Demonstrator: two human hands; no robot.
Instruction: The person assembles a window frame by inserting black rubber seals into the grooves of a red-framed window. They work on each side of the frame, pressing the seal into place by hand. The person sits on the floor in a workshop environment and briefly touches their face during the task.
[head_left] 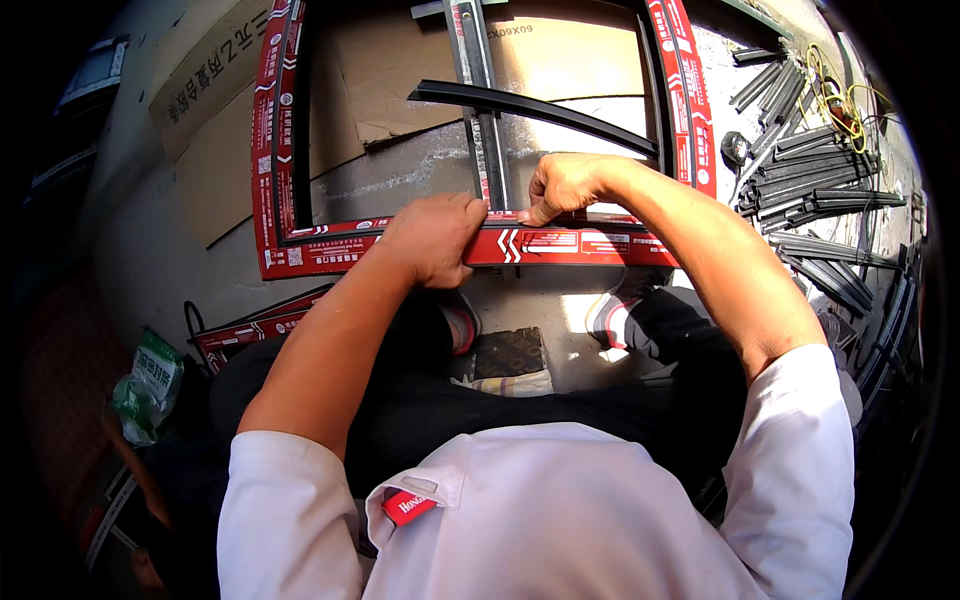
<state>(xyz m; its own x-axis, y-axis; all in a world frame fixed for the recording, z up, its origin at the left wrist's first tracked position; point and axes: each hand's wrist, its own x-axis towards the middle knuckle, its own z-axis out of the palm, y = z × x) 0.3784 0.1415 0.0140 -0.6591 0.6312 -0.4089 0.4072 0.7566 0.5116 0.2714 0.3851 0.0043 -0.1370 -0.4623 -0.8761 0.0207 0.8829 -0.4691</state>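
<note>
A window frame covered in red printed film lies in front of me, its near bar across my knees' front. My left hand is closed over the near bar, left of the middle bar. Just right of that joint, my right hand has its fingers curled and its thumb pressed down on a dark rubber strip along the near bar's inner edge. Its fingertips are partly hidden. A black strip lies across the middle bar, its left end free and its right end at the frame's right side.
Flattened cardboard lies beneath the frame. Cut black profile pieces are heaped at the right, near a tape measure and yellow cord. Another red-wrapped piece and a green-and-white bag are at the left, beside another person's arm.
</note>
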